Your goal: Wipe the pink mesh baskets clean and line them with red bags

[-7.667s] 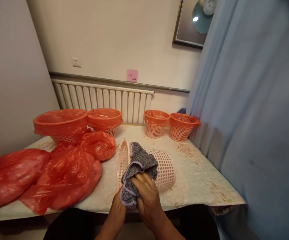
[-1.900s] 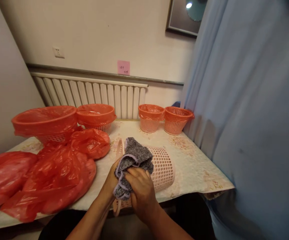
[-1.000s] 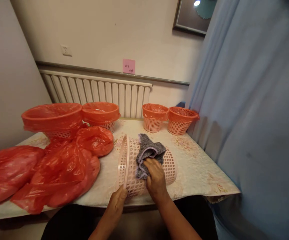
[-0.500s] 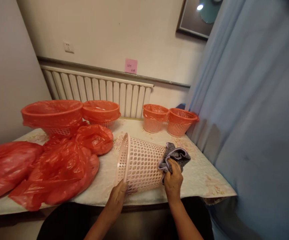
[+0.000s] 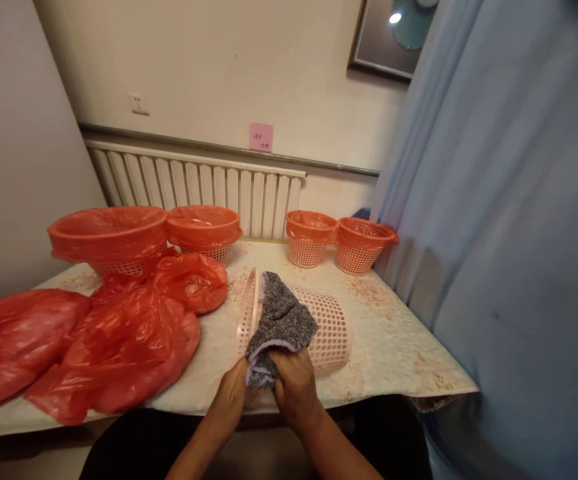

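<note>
A pale pink plastic wastebasket (image 5: 331,327) with a lattice wall lies on its side on the table, its mouth facing left. My left hand (image 5: 231,397) is closed at the near edge of its rim, with the rag's lower corner against the fingers, partly covering the grip. A grey rag (image 5: 286,313) with a lilac edge is draped over the basket's wall near the mouth. My right hand (image 5: 296,383) is closed on the rag's lower part, close beside my left hand.
Red-bag-lined baskets stand at the back: a large basket (image 5: 111,237), a second basket (image 5: 203,230) and two smaller ones (image 5: 311,240) to the right. Red plastic bags (image 5: 133,340) heap on the left. A blue curtain (image 5: 509,233) hangs along the right side; a radiator (image 5: 193,177) is behind.
My right hand has moved left with the rag, from the basket's base end to near its rim. The rag now spreads over the wall. My left hand stays at the rim.
</note>
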Action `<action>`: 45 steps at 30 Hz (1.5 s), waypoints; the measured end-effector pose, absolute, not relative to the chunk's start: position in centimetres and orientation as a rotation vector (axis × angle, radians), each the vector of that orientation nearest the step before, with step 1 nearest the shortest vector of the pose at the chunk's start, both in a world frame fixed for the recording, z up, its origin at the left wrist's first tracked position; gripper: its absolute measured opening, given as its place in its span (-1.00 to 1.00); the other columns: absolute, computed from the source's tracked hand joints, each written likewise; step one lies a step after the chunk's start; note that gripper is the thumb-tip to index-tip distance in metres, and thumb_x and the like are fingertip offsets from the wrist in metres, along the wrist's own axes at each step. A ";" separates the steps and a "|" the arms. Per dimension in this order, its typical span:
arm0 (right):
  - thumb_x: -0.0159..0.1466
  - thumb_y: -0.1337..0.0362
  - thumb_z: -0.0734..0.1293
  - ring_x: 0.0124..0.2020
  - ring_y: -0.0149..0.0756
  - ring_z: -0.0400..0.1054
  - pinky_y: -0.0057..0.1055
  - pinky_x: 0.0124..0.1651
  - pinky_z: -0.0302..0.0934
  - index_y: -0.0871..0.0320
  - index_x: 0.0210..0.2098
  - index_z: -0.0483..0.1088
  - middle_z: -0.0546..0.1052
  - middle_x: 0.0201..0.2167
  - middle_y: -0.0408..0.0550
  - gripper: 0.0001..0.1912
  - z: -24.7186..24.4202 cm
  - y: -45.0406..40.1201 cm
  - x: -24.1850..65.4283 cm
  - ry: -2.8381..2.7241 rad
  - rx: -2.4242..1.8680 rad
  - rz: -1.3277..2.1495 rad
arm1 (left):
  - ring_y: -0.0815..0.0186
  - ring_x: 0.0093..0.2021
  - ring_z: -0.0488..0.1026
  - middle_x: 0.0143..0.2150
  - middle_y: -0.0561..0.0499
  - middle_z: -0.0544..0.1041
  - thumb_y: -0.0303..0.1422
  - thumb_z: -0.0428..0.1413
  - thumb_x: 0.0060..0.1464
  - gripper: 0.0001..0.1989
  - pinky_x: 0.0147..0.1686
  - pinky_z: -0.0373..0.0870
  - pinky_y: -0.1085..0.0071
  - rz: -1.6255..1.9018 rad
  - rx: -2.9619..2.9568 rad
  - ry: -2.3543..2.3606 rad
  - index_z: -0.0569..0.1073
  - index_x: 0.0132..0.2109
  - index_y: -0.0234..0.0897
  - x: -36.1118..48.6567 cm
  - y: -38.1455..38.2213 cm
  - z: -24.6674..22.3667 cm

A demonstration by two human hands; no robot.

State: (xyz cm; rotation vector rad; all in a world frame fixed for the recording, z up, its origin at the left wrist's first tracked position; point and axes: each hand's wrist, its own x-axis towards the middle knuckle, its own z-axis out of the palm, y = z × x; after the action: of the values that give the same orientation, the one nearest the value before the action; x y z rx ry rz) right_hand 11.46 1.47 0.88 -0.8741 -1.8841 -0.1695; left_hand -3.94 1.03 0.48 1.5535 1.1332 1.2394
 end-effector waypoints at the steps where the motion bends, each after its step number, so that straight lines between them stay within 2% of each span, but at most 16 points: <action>1: 0.00 0.54 0.12 -0.12 -0.15 0.31 -0.17 -0.06 0.23 0.15 -0.04 0.38 0.48 -0.20 0.04 -0.45 0.4 1.9 12.3 -1.874 -0.909 -0.194 | 0.08 -0.06 0.46 -0.07 -0.12 0.58 -0.02 -0.14 0.18 -0.48 0.10 0.29 0.20 1.218 1.537 1.128 0.50 -0.09 -0.32 -3.9 1.1 0.7; 4: 0.00 0.56 0.11 -0.10 -0.15 0.31 -0.17 -0.03 0.23 0.15 -0.02 0.37 0.48 -0.16 0.02 -0.42 -1.4 3.2 15.3 -1.806 -1.042 -0.249 | 0.11 0.02 0.43 -0.02 -0.11 0.56 -0.01 -0.19 0.22 -0.44 0.15 0.24 0.24 1.152 1.484 1.091 0.46 -0.01 -0.35 -3.7 1.5 1.1; 9: 0.08 0.55 0.10 0.02 -0.14 0.28 -0.10 0.08 0.17 0.19 0.00 0.34 0.47 -0.07 0.06 -0.48 -3.6 4.5 20.2 -1.634 -1.160 -0.348 | 0.08 -0.03 0.46 -0.06 -0.14 0.58 0.04 -0.20 0.21 -0.38 0.06 0.32 0.23 1.125 1.447 1.064 0.44 0.01 -0.39 -3.6 2.1 0.8; 13: 0.13 0.50 0.11 0.03 -0.13 0.28 -0.06 0.10 0.17 0.20 -0.05 0.38 0.47 -0.08 0.09 -0.57 -3.6 4.8 22.0 -1.470 -1.244 -0.325 | 0.09 -0.05 0.48 -0.07 -0.14 0.58 0.05 -0.19 0.20 -0.38 0.03 0.35 0.23 1.128 1.434 1.047 0.45 -0.01 -0.39 -3.5 2.1 0.7; 18: 0.12 0.50 0.11 0.01 -0.17 0.29 -0.09 0.10 0.16 0.18 -0.09 0.40 0.48 -0.10 0.06 -0.58 -2.3 4.5 20.3 -1.364 -1.260 -0.206 | 0.09 -0.04 0.48 -0.05 -0.13 0.58 0.07 -0.17 0.18 -0.39 0.08 0.32 0.22 1.141 1.418 1.056 0.49 -0.06 -0.36 -3.5 2.6 1.0; 22: 0.07 0.54 0.09 0.02 -0.18 0.29 -0.11 0.10 0.15 0.16 -0.08 0.39 0.48 -0.08 0.02 -0.51 -1.2 3.3 16.0 -1.517 -1.122 -0.153 | 0.10 -0.02 0.47 -0.08 -0.13 0.59 0.06 -0.14 0.16 -0.41 0.11 0.29 0.22 1.158 1.396 1.064 0.50 -0.09 -0.36 -3.3 3.3 1.9; 26: -0.02 0.53 0.11 -0.06 -0.18 0.31 -0.16 0.02 0.19 0.14 -0.02 0.36 0.48 -0.11 0.00 -0.43 0.0 1.3 11.6 -1.829 -0.884 -0.055 | 0.11 -0.14 0.51 -0.22 -0.09 0.62 -0.01 0.06 0.01 -0.53 0.03 0.36 0.23 1.218 1.296 0.976 0.52 -0.19 -0.35 -3.0 3.8 3.0; 29: -0.01 0.52 0.12 -0.08 -0.16 0.29 -0.15 -0.02 0.20 0.15 -0.02 0.35 0.47 -0.14 0.02 -0.43 0.7 0.3 10.0 -1.898 -0.839 -0.032 | 0.15 -0.23 0.51 -0.31 -0.04 0.62 -0.19 0.18 -0.13 -0.67 -0.09 0.43 0.27 1.291 1.206 0.910 0.53 -0.24 -0.34 -2.8 3.9 3.5; 32: -0.03 0.52 0.13 -0.08 -0.13 0.29 -0.14 -0.02 0.20 0.15 -0.04 0.37 0.47 -0.15 0.03 -0.44 1.0 0.1 9.9 -1.915 -0.869 -0.031 | 0.15 -0.21 0.49 -0.30 -0.06 0.61 -0.30 0.14 -0.10 -0.73 -0.09 0.42 0.28 1.286 1.232 0.917 0.54 -0.24 -0.35 -3.0 3.8 3.5; 35: -0.04 0.52 0.14 -0.04 -0.12 0.27 -0.12 0.01 0.19 0.13 -0.03 0.37 0.45 -0.10 0.04 -0.42 1.1 0.3 10.4 -1.935 -0.868 -0.039 | 0.13 -0.13 0.48 -0.18 -0.09 0.61 -0.31 0.11 -0.07 -0.71 0.01 0.36 0.27 1.269 1.365 0.950 0.55 -0.18 -0.33 -3.6 3.5 2.9; 40: -0.01 0.54 0.14 -0.01 -0.15 0.28 -0.14 0.03 0.21 0.11 0.03 0.35 0.47 -0.10 0.02 -0.38 1.6 0.4 10.6 -1.910 -0.825 -0.061 | 0.10 -0.04 0.46 -0.09 -0.12 0.59 -0.19 -0.01 0.06 -0.63 0.14 0.25 0.23 1.263 1.555 1.046 0.56 -0.14 -0.29 -4.8 2.7 0.4; 45: 0.02 0.54 0.14 -0.01 -0.14 0.30 -0.13 0.02 0.23 0.12 0.04 0.35 0.48 -0.11 0.03 -0.40 0.6 0.9 11.4 -1.900 -0.832 -0.124 | 0.09 -0.05 0.46 -0.06 -0.11 0.58 -0.09 -0.10 0.17 -0.53 0.11 0.29 0.21 1.175 1.634 1.091 0.53 -0.05 -0.30 -5.3 2.5 -1.4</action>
State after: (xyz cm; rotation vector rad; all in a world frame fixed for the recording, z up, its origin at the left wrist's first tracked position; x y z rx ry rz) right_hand 11.37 0.87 0.62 -0.8317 -1.8996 -0.1239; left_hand -5.31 2.49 -1.35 1.6339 1.0913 1.1747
